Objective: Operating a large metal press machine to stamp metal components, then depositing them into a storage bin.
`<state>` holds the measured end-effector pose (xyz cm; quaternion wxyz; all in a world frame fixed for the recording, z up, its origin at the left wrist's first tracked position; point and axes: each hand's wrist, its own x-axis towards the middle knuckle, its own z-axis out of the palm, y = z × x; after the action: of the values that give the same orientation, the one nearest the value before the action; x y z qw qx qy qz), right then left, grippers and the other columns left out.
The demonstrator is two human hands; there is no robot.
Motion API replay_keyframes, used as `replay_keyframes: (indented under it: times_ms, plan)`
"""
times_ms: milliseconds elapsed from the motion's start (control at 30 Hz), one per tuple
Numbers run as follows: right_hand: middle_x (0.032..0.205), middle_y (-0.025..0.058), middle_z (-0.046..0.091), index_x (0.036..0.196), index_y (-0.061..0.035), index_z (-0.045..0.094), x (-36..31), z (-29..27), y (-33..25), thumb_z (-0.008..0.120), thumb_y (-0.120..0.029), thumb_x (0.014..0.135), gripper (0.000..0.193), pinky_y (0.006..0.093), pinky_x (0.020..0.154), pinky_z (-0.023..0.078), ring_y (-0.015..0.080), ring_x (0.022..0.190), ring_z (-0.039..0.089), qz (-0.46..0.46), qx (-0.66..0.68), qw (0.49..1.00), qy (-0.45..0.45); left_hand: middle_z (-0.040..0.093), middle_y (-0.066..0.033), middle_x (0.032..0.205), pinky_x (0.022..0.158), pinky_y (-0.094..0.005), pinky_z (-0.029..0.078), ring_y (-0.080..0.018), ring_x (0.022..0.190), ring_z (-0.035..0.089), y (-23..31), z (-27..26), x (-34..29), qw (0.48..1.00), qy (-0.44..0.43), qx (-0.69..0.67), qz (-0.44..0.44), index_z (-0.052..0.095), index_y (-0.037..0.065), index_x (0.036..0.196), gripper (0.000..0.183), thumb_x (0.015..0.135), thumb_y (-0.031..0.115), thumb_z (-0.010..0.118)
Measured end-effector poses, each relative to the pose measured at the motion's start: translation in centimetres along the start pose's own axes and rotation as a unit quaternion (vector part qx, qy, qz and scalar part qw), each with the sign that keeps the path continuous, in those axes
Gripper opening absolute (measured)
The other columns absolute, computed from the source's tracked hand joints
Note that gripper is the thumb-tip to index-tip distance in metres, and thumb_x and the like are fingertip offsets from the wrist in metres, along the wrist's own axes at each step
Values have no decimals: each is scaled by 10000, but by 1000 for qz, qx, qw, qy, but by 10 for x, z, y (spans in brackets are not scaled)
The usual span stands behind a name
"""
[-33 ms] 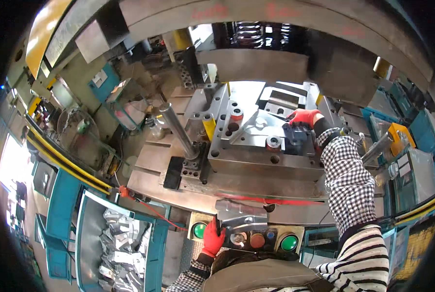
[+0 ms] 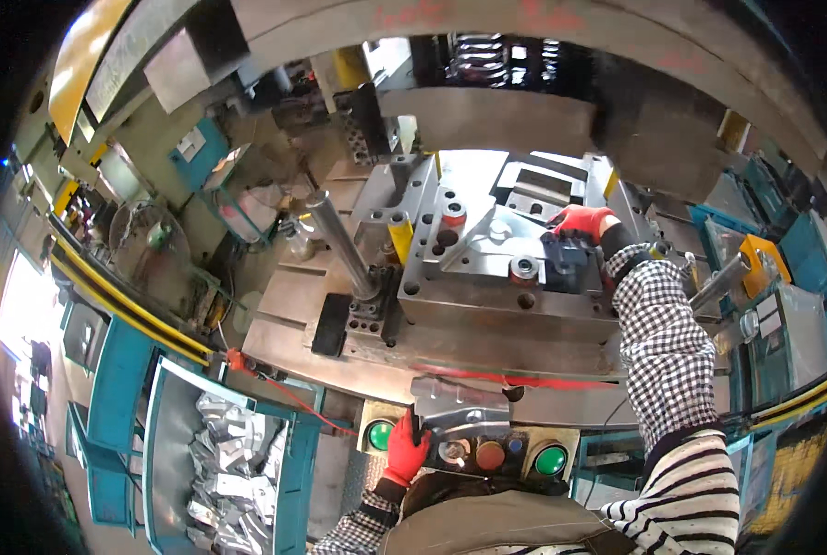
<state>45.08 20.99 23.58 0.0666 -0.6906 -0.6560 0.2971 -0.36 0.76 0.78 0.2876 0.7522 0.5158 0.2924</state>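
Here, the left hand [image 2: 407, 453], in a red glove, is clamped on the left end of a grey part [image 2: 464, 407], which sits over the panel [image 2: 569, 441] with its 2 green buttons [image 2: 550, 460] and 1 red button [image 2: 489, 454]. The right hand [image 2: 580, 222], also gloved in red, is in at the die [image 2: 487, 314], by the right end of a shiny plate [image 2: 495, 244] and just behind a dark block [image 2: 570, 264]; whether its fingers are together or apart, I cannot tell. A post [image 2: 339, 245] stands left of the die, and at lower left a bin [image 2: 168, 435] holds metal pieces [image 2: 233, 481]
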Motion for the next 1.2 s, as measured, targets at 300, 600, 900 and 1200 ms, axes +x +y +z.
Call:
replay_keyframes:
  times_ms: [300,600,900,1200]
  plan:
    - [1008,132,561,1056,-8,517,-160,135,-38,577,-13,715,346,313,807,417,200,910,540,-194,19,928,319,482,-207,1129,885,-365,376,-288,1044,471,-39,-2,34,953,-226,-202,-29,316,-31,1216,673,651,168,622]
    - [1100,144,518,1183,41,405,-155,402,42,566,-140,779,472,314,892,348,236,1002,492,101,343,923,142,436,-281,1141,900,-363,361,-353,1060,444,-26,-5,31,964,-201,-142,-105,258,-106,1226,813,619,307,606]
    - [1135,111,492,1193,-4,416,-148,376,-14,480,-204,829,420,318,850,395,208,983,500,21,644,764,39,474,-270,1083,875,-360,381,-351,1026,465,-14,4,15,979,-93,-155,-93,332,-72,1194,705,597,213,577]
    - [1148,130,479,1211,2,382,-211,374,-75,481,-114,837,404,324,896,356,204,1024,481,-32,458,883,98,453,-244,1149,908,-370,355,-340,1079,440,10,-88,-92,962,-38,-187,-197,327,-14,1234,684,642,218,579]
